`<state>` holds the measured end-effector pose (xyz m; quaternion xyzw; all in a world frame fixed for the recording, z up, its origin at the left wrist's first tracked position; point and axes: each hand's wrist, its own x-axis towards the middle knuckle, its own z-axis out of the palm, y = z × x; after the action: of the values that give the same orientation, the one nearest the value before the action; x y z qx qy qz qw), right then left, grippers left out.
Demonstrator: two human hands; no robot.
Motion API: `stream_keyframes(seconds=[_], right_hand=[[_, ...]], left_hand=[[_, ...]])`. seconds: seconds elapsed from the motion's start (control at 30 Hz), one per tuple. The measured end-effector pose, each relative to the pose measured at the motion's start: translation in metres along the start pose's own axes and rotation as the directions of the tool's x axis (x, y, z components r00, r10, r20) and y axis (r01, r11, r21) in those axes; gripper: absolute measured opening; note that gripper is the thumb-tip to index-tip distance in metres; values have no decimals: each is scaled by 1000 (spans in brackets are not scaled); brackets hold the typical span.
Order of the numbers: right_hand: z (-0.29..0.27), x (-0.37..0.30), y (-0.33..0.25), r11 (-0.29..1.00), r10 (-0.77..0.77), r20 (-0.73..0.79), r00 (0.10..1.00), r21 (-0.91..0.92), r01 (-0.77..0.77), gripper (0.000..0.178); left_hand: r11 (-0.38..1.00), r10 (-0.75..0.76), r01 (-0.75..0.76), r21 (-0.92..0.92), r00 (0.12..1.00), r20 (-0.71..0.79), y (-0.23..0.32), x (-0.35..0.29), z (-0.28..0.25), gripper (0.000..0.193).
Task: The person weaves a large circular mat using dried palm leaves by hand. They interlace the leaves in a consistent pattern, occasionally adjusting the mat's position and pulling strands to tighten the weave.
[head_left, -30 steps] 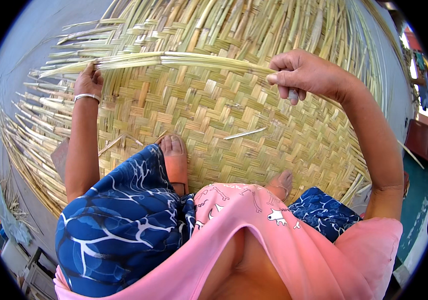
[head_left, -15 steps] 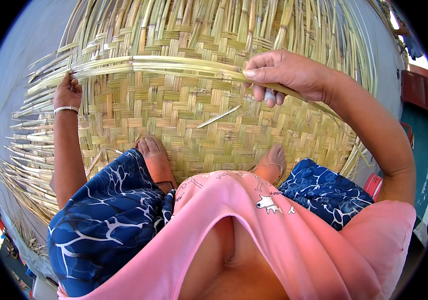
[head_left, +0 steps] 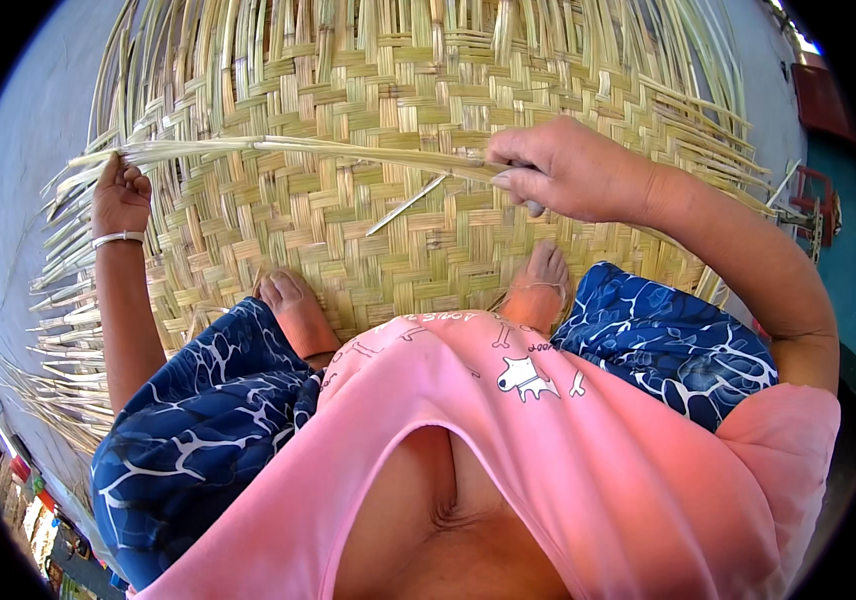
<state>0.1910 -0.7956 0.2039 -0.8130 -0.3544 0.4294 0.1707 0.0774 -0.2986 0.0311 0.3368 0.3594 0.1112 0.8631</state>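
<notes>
A bundle of long, pale split-cane strips [head_left: 318, 148] stretches from left to right above a woven cane mat [head_left: 268, 215]. My left hand [head_left: 122, 203], with a white bangle at its wrist, is closed on the strips' left end near the mat's left fringe. Farther right, my right hand [head_left: 573, 170] grips the other end, its fingers curled round the strips. Something pale is wrapped round one of its fingers, mostly hidden now. One short loose cane strip [head_left: 406, 206] lies on the weave between my hands, touched by neither.
My bare feet [head_left: 293, 308] rest on the mat's near part. Unwoven cane ends [head_left: 58, 350] fan out past the left edge, and more stalks [head_left: 198, 50] run off the far side. Grey floor [head_left: 23, 180] borders the mat. A dark red object [head_left: 828, 100] stands at the far right.
The whole view has shifted. My right hand has turned and closed more tightly round the strips, which now run in a narrower bundle towards it. My left hand keeps its hold.
</notes>
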Motion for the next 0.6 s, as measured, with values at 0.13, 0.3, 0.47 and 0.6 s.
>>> stream_keyframes(seconds=[0.13, 0.3, 0.47, 0.6], right_hand=[[-4, -8, -4, 854, 149, 156, 976, 477, -207, 21], [-5, -7, -12, 723, 60, 277, 959, 650, -233, 25], [4, -5, -14, 662, 40, 305, 951, 705, -254, 27], [16, -2, -12, 670, 59, 232, 971, 711, -211, 29]], left_hand=[[980, -149, 192, -58, 889, 433, -19, -62, 85, 18], [928, -306, 125, 352, 795, 524, -81, -123, 160, 25], [859, -449, 141, 492, 669, 592, -107, -153, 188, 27], [852, -444, 172, 495, 738, 508, -116, -151, 190, 28]])
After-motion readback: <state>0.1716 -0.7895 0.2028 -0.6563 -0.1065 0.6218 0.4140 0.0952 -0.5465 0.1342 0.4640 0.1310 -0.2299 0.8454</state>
